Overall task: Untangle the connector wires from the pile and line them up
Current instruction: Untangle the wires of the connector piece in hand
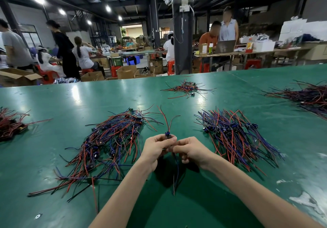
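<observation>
Your left grip and right grip pinched one connector wire at its blue body, above the surface, between the tangled pile left and the lined-up bundle right. Its leads looked light and floppy, so the rigid body seemed your surest hold.

**My count of the table**

I count five piles of wires on one green table: the left-edge pile, the near left pile, the near right pile, the far small pile and the far right pile. I have two hands here, my left hand and my right hand, and between them one connector wire. Further back stands one laptop.
</observation>
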